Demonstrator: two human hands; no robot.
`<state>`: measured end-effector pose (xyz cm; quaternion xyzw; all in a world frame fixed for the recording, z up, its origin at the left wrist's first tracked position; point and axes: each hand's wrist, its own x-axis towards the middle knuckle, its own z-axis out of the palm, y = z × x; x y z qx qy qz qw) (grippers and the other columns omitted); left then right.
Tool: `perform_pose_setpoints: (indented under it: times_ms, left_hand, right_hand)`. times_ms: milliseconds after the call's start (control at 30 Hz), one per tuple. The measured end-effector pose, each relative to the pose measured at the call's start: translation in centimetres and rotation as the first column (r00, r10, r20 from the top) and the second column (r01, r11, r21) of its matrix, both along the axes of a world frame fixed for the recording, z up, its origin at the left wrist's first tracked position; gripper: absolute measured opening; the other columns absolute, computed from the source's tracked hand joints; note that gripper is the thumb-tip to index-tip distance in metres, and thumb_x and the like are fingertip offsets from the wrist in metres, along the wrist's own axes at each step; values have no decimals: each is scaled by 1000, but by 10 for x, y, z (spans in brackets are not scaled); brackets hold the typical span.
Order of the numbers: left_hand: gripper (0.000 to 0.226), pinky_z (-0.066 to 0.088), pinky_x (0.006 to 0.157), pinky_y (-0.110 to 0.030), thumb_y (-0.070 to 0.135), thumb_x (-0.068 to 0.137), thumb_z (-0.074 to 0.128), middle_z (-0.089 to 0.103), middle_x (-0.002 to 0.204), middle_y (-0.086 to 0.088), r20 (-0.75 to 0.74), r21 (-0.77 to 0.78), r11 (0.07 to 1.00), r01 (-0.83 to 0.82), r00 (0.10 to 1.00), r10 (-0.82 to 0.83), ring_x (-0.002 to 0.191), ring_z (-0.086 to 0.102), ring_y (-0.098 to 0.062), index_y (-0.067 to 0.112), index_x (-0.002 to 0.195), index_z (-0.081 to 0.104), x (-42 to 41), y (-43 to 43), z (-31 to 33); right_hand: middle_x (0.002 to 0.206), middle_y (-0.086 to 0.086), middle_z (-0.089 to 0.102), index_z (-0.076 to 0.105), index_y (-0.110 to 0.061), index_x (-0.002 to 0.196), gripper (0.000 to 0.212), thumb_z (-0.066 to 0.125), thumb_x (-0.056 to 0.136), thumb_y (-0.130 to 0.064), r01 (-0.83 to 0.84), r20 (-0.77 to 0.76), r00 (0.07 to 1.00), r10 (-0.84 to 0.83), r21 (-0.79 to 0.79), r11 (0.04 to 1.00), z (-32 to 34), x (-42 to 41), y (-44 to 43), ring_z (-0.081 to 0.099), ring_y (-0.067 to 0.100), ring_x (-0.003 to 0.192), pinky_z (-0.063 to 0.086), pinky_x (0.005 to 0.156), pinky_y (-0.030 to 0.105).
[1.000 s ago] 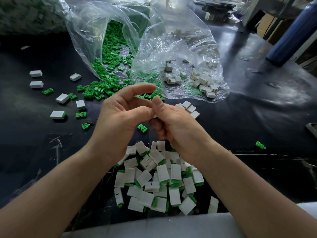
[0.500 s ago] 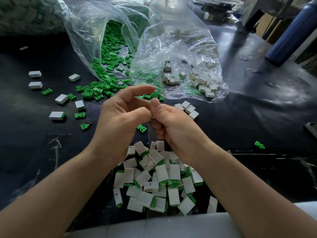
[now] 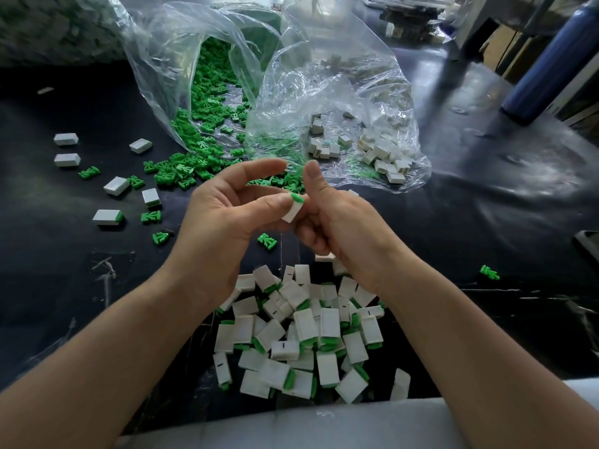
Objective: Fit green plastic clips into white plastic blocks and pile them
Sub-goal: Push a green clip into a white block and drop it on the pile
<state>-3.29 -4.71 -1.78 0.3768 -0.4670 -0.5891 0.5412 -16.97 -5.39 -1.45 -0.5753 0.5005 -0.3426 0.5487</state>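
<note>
Between my two hands, above the black table, sits a white block with a green clip in its top end (image 3: 293, 210). My left hand (image 3: 227, 215) pinches the block with its thumb, the forefinger raised and straight. My right hand (image 3: 337, 222) holds the block from the other side with curled fingers, thumb pointing up. Below my wrists lies a pile of fitted white blocks with green clips (image 3: 301, 335). Loose green clips (image 3: 201, 124) spill from a clear bag, and bare white blocks (image 3: 379, 150) lie in a second clear bag.
Loose white blocks (image 3: 66, 139) and green clips (image 3: 150, 217) are scattered on the left of the black table (image 3: 486, 222). A single clip (image 3: 489, 272) lies at the right. A blue cylinder (image 3: 547, 59) stands far right. A pale edge (image 3: 291, 426) runs along the bottom.
My hands have drawn slightly apart, so the white block with its green clip shows between them. My right thumb has lifted upright.
</note>
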Motion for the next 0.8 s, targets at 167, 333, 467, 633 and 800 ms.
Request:
perform_pose_setpoints:
  times_ms: [167, 333, 467, 633, 800]
  left_hand:
    - [38, 54, 62, -17, 16, 53, 68, 69, 65, 3, 55, -9, 1000, -25, 998, 26, 61, 65, -8, 19, 91, 66, 1, -1, -1]
    - [36, 51, 58, -15, 15, 52, 71, 71, 65, 1, 115, -65, 996, 64, 992, -56, 60, 66, -8, 16, 87, 66, -1, 3, 1]
    - [31, 49, 61, -13, 24, 56, 70, 73, 70, -1, 196, -87, 990, 114, 976, -95, 66, 67, -6, 19, 87, 67, -3, 7, 2]
    - [25, 50, 59, -13, 22, 65, 65, 72, 67, 2, 164, -45, 999, -12, 986, 19, 66, 67, -5, 18, 89, 65, 1, 0, 2]
    - [16, 51, 59, -15, 7, 78, 63, 70, 62, 4, 137, -6, 997, -75, 988, 75, 67, 68, -5, 18, 90, 65, 4, -4, -1]
  right_hand:
    - [44, -10, 44, 60, -14, 67, 40, 44, 95, -38, 210, -32, 977, -213, -80, 975, 1, -19, -13, 37, 1, 39, 33, 42, 10]
    - [46, -15, 52, 59, -21, 67, 28, 53, 93, -28, 423, -103, 892, -441, -157, 893, -6, -33, -28, 43, 2, 54, 34, 59, 21]
    - [69, -11, 55, 62, -21, 78, 14, 57, 91, -27, 425, -297, 807, -511, -309, 851, -12, -39, -34, 51, 9, 72, 44, 76, 30]
    - [110, 8, 56, 61, -23, 120, 30, 53, 91, -19, 209, -605, 665, -438, -413, 887, -19, -37, -34, 53, 21, 103, 41, 96, 33]
    - [118, 10, 46, 57, -25, 125, 32, 50, 94, -23, 111, -746, 566, -351, -353, 929, -24, -35, -36, 43, 26, 117, 35, 99, 38]
